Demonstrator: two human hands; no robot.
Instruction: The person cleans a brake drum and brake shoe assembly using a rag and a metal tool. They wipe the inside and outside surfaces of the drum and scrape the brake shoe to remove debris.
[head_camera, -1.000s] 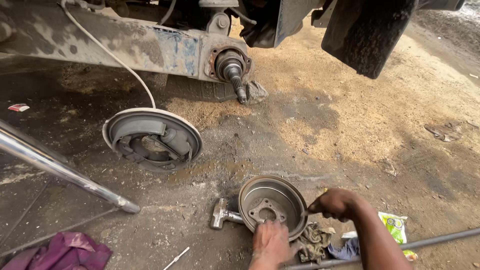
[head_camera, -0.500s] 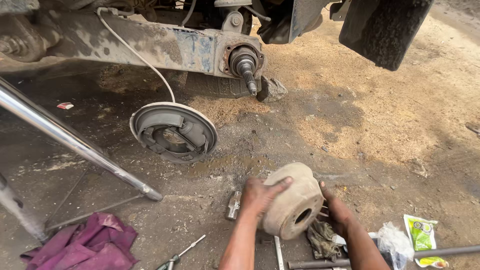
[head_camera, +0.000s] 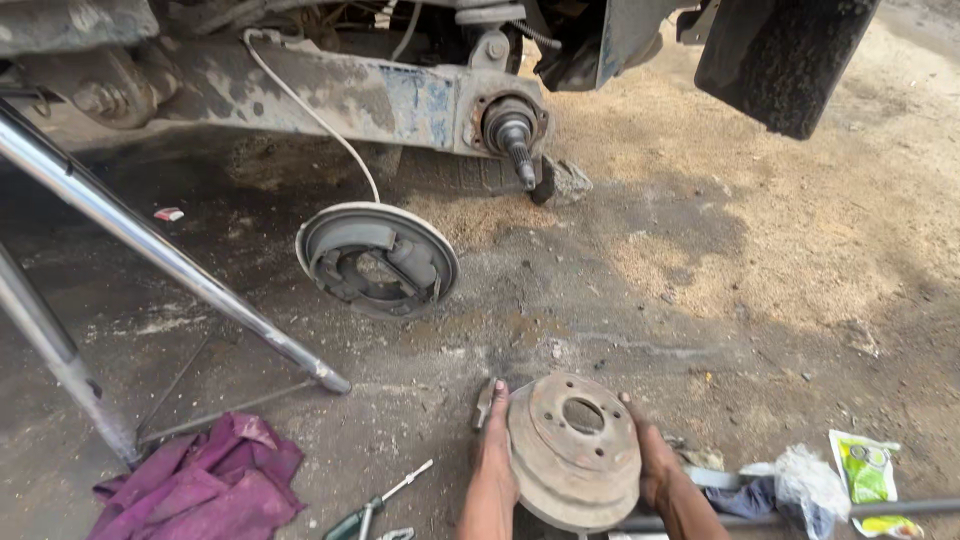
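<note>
A rusty round brake drum (head_camera: 574, 447) stands tilted on the dirty ground at the bottom middle, its flat face with a centre hole turned up toward me. My left hand (head_camera: 494, 448) presses against its left rim. On the opposite rim lies my right hand (head_camera: 648, 462). Both hands hold the drum between them. A small hammer head (head_camera: 485, 400) lies just beyond my left hand.
A brake backing plate with shoes (head_camera: 378, 260) hangs on a white cable near the bare axle stub (head_camera: 512, 132) of the raised vehicle. A shiny metal pole (head_camera: 160, 255) slants at left. A purple rag (head_camera: 205, 478), screwdriver (head_camera: 382, 496), green packet (head_camera: 866, 475) lie nearby.
The drum has been turned over from lying open side up, through standing on edge, to its flat face up. Both my hands moved onto its rims. The view shifted left.
</note>
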